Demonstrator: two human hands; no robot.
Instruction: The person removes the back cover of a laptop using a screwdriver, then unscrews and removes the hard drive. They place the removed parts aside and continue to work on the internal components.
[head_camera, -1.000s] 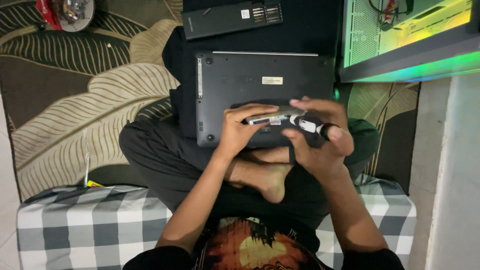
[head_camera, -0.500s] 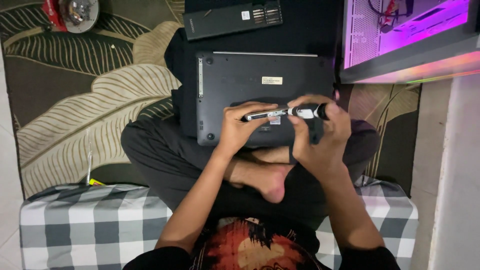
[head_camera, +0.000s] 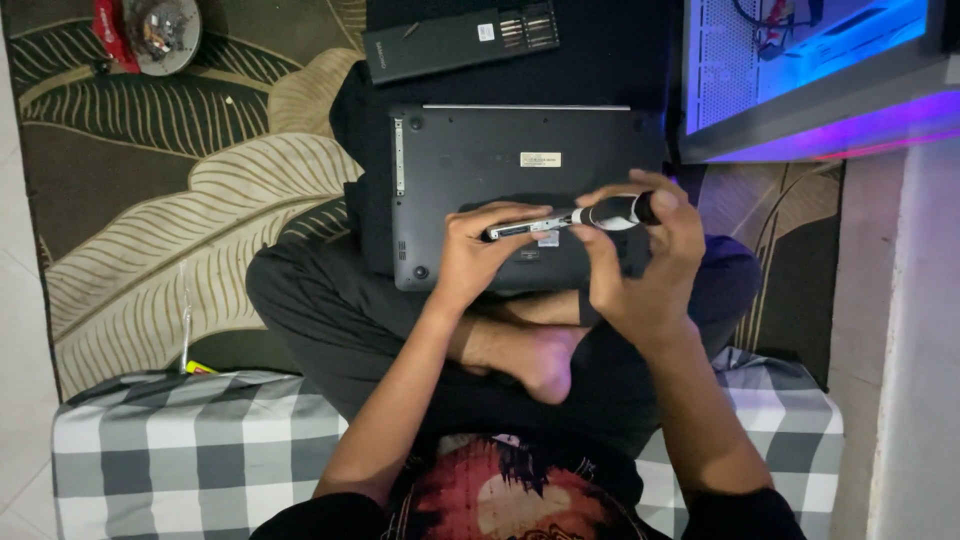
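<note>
Laptop (head_camera: 520, 160) lower edge hidden under left hand (head_camera: 480, 255) and right hand (head_camera: 640, 270); screwdriver (head_camera: 575, 217) tip and the part it meets not readable. Right of laptop, lit computer case (head_camera: 800, 80) cut by top edge. Small bits in black case (head_camera: 460, 40) above laptop too tiny to tell.

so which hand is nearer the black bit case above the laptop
Left. The left hand is below the bit case, over the laptop; the right hand is further right.

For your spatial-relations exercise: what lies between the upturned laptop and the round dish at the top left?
In the head view, only leaf-patterned rug lies between the laptop and the round dish; nothing else rests there.
</note>
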